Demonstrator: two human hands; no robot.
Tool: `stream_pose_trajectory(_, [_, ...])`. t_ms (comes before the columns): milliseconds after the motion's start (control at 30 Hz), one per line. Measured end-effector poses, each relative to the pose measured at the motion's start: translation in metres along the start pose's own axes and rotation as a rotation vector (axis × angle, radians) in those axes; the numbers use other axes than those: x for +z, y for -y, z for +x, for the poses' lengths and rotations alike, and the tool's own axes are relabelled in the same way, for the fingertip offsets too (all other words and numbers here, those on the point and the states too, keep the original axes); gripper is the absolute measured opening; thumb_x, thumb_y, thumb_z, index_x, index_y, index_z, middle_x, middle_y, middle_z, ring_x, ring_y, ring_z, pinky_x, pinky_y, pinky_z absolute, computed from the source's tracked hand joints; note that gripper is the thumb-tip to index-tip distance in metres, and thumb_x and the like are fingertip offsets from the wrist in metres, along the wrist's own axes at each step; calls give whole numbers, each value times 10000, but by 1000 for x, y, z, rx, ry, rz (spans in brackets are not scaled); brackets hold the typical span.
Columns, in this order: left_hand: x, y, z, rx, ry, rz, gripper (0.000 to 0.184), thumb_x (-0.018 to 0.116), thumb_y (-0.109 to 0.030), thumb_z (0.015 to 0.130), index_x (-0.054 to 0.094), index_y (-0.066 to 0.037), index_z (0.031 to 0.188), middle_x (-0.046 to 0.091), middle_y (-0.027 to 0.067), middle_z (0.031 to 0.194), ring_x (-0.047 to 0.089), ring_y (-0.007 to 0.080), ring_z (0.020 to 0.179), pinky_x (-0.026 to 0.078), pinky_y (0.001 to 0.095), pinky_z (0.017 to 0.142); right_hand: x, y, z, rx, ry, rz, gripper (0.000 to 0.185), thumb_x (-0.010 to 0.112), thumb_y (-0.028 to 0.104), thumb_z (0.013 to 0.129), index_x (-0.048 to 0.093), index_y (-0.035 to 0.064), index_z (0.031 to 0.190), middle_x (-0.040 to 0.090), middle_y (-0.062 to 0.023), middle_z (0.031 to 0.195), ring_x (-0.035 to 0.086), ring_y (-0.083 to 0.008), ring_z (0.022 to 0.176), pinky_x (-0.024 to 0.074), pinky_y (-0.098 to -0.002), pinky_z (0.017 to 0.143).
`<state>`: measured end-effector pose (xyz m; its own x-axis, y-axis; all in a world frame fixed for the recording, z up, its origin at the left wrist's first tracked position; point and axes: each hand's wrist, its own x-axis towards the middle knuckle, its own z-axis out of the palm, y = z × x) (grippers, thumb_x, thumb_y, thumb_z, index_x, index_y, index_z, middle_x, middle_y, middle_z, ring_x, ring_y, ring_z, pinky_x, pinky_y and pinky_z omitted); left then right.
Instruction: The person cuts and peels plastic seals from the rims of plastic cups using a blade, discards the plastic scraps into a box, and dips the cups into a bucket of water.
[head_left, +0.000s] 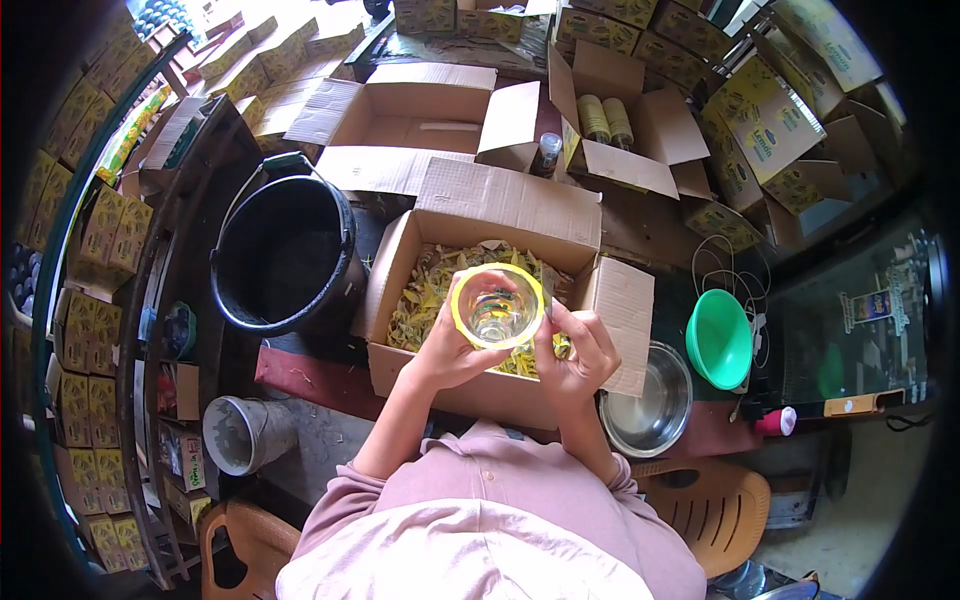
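Observation:
A clear cup with a yellow rim [498, 306] is held up over an open cardboard box, its mouth facing the camera. My left hand [447, 338] is wrapped round the cup's left side. At the cup's right side my right hand [577, 352] pinches near the rim, its thumb and index finger close together; whether they grip the rim or something small and thin there is hard to make out. Below both hands, the cardboard box [510, 192] holds a heap of small yellow and green packets [425, 300].
Left of the box stands a black bucket [285, 255], with a grey bucket [250, 435] below it. To the right are a metal bowl [648, 402] and a green bowl [719, 340]. Beyond lie an open box [410, 115] and another holding cylinders [606, 122].

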<state>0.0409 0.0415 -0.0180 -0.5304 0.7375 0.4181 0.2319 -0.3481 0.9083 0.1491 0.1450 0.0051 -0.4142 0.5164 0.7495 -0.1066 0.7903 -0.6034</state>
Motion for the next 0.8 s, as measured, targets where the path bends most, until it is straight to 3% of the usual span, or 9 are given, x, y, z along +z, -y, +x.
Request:
stream_pose_trajectory(100, [0, -3, 2, 22, 61, 108, 640, 694, -85, 621, 372, -20, 1171, 441, 99, 1084, 458, 207, 1051, 381, 323, 916, -2, -1, 3, 18, 8, 22, 301, 665, -57, 628, 662, 57, 906, 570, -53, 657, 550, -133, 562, 458, -246, 524])
stream_pose_trajectory(400, [0, -8, 4, -40, 135, -39, 541, 691, -123, 574, 473, -16, 1057, 465, 97, 1029, 487, 205, 998, 399, 323, 879, -8, -8, 11, 45, 91, 95, 330, 656, -73, 609, 660, 51, 915, 569, -55, 658, 549, -129, 567, 444, -234, 523])
stream_pose_trajectory(633, [7, 6, 7, 61, 16, -80, 708, 769, -55, 589, 338, -52, 1151, 405, 75, 1061, 498, 164, 961, 444, 303, 812, -5, -6, 6, 114, 34, 119, 247, 659, -55, 642, 654, 30, 874, 568, -56, 645, 549, -122, 555, 439, -230, 521])
stream_pose_trajectory(800, [7, 5, 6, 5, -15, -164, 655, 750, -47, 605, 349, -62, 1122, 404, 75, 1041, 488, 162, 986, 450, 291, 816, -4, 0, -1, 92, -3, 139, 211, 670, -41, 649, 651, 29, 847, 560, -57, 633, 551, -121, 537, 442, -233, 511])
